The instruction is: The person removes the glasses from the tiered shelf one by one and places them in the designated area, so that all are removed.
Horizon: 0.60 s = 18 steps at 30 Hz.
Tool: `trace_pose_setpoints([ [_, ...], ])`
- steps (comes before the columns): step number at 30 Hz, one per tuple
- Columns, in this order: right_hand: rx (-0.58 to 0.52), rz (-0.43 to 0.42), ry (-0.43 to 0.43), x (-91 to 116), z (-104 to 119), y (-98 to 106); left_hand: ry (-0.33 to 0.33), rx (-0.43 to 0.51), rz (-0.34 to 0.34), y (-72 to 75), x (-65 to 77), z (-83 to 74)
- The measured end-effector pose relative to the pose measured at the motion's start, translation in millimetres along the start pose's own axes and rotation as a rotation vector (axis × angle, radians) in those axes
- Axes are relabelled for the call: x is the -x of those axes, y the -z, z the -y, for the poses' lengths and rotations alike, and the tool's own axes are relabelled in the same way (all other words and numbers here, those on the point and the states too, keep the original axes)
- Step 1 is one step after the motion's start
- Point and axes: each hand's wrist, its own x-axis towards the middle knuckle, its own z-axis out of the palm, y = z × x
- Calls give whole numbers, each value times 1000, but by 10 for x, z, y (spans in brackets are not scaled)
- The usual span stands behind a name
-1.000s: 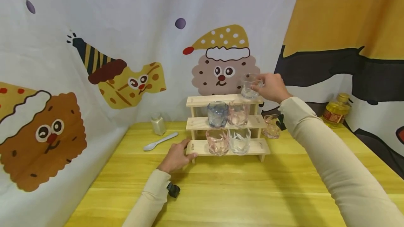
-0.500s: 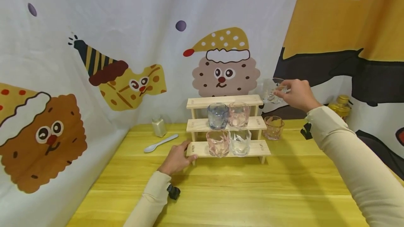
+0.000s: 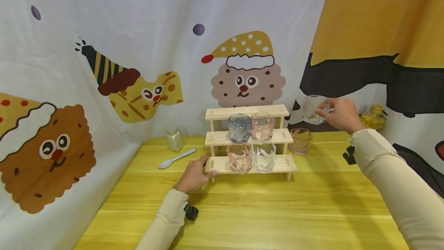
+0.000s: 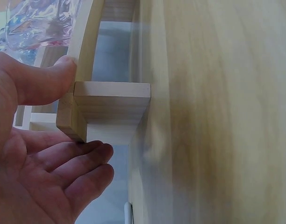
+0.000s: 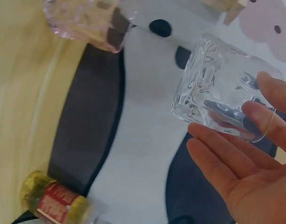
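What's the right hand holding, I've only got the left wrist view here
Observer: The right hand holds a clear glass up in the air.
Operator: And what's on the table just right of the rack?
Observer: The head view shows a pink glass standing on the table there, beside the wooden rack.
Operator: Anything farther right?
Observer: Yes, a yellowish bottle; the right wrist view shows its red label.
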Motion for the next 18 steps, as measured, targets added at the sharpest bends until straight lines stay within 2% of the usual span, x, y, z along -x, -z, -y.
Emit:
trace_pose_setpoints([
  [18,28,11,-74,266,-582,-269,18,-54,16,18,-9,-26],
])
